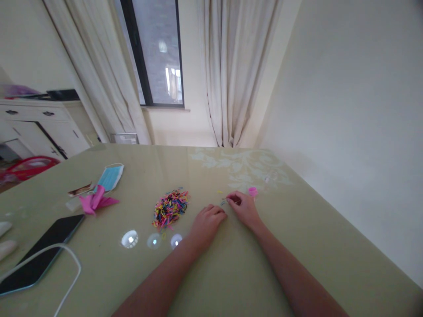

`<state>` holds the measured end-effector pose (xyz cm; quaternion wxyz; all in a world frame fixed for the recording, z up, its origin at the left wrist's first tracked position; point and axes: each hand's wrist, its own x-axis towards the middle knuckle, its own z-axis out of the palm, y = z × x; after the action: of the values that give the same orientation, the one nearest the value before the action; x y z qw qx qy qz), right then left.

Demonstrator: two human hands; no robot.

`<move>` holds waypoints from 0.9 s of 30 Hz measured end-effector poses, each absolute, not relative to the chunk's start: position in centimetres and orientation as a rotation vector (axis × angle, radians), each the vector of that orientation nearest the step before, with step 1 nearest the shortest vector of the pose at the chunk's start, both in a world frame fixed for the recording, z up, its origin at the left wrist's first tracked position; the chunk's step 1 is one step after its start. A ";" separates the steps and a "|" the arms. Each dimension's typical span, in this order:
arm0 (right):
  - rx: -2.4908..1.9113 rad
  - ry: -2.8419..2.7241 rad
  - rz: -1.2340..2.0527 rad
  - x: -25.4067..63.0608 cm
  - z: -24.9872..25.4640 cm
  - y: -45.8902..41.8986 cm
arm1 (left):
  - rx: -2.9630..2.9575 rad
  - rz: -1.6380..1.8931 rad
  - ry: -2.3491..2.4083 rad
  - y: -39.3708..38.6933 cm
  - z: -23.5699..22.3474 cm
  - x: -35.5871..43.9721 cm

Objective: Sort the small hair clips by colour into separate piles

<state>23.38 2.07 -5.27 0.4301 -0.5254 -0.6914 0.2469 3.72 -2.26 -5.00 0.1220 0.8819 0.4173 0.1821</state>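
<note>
The right hand's point(243, 208) fingers pinch narrowly, apparently on a dark piece point(224, 199); picking seems underway, calling for a delicate grip. From them: one blue piece point(222, 203) at eight o'clock, one yellow piece point(220, 192) at ten, one cup point(253, 191) at two. The left hand point(209, 222) rests at seven, its grip untellable. One pile point(170, 209), uncountable, lies at nine on the worktop point(231, 273).

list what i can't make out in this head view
In the head view:
Underside of the left hand: hidden by its own back.
Whether the right hand grips anything: too small.
Inside of the colourful pile: covered by its outside.
White cable: ends cut off by picture edges.
</note>
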 end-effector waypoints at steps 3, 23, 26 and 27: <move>-1.324 -1.739 0.623 23.5 -5.1 2.1 | 2.562 0.523 1.238 -2.4 -4.7 3.6; -1.407 -1.843 0.585 23.1 -5.4 1.5 | 2.352 0.543 1.332 -3.3 -3.5 2.5; -1.397 -1.842 0.592 23.1 -5.4 1.6 | 2.352 0.535 1.322 -3.4 -3.6 2.5; -1.395 -1.841 0.593 23.1 -5.5 1.6 | 2.352 0.534 1.320 -3.4 -3.6 2.5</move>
<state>23.09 1.62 -5.46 0.3695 -0.5436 -0.7174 0.2309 2.53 -3.44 -3.61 0.1950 0.8390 0.4709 0.1906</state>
